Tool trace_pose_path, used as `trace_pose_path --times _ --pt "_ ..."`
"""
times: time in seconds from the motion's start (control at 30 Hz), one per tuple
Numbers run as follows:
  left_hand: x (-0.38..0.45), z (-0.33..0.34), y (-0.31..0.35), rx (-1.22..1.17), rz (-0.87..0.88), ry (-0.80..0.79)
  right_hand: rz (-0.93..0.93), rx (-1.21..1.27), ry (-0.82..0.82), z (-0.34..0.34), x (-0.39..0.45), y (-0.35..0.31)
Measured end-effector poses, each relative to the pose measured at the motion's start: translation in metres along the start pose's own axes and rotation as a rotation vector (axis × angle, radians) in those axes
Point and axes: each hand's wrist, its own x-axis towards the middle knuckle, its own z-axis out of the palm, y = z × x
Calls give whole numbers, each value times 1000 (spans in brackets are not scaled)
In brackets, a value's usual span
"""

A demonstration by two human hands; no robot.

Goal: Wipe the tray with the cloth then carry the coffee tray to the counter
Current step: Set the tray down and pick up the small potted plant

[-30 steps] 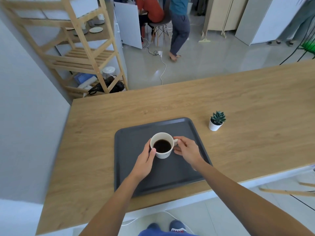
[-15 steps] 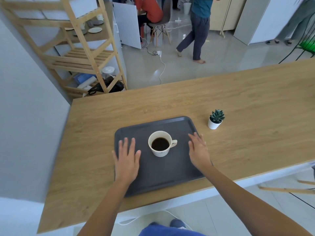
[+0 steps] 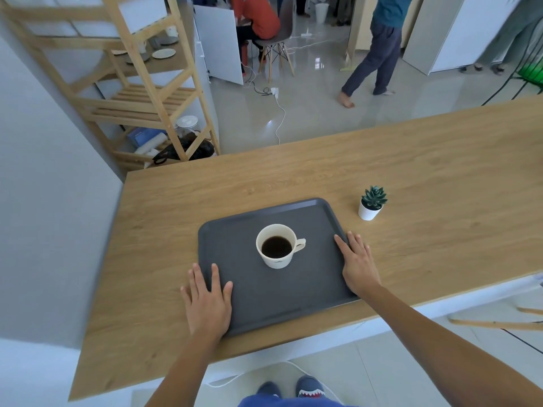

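Note:
A dark grey tray lies on the wooden counter near its front edge. In the tray's middle stands a cream cup of black coffee, handle to the right. My left hand lies flat over the tray's left front edge, fingers spread. My right hand rests flat at the tray's right edge, fingers apart and partly on the rim. Neither hand holds anything. No cloth is in view.
A small succulent in a white pot stands just right of the tray's far corner. A grey wall borders the counter's left side. Beyond it are a wooden shelf unit, a walking person and a seated person.
Both hands let go of the cup and moved outward, first flat onto the tray, then to its left and right edges. The person in the background walked to the right.

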Motion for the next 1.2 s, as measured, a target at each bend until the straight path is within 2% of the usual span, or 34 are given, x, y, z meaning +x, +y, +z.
trace_pose_path --times 0.1,0.17,0.2,0.27,0.3,0.37,0.43,0.53,0.67,0.77,0.87,1.0,1.2 --pt "-1 -3 3 -65 -36 27 -7 58 10 -1 -1 1" --pt "-3 -18 16 -238 -13 173 17 193 83 -7 -4 -1" --pt "-4 -29 28 -326 54 266 41 275 147 -12 -5 0" --pt "-5 -54 65 -491 311 392 101 408 274 -24 -6 5" --pt "-5 -66 87 -554 459 392 134 454 324 -32 -5 9" --pt "-4 -83 133 -646 688 282 203 513 391 -45 3 20" --pt "4 -87 175 -744 779 113 264 560 397 -57 16 30" --pt "25 -71 234 -910 658 -113 292 624 333 -73 35 46" --pt "56 -44 294 -1075 288 -426 319 768 233 -77 53 64" --pt "70 -26 324 -1176 139 -537 316 914 184 -68 62 78" --pt "78 -13 343 -1234 118 -575 288 1019 130 -63 66 86" --pt "81 -13 350 -1302 96 -577 289 1165 145 -74 69 80" --pt "106 -43 342 -1348 98 -538 224 1209 112 -94 94 57"
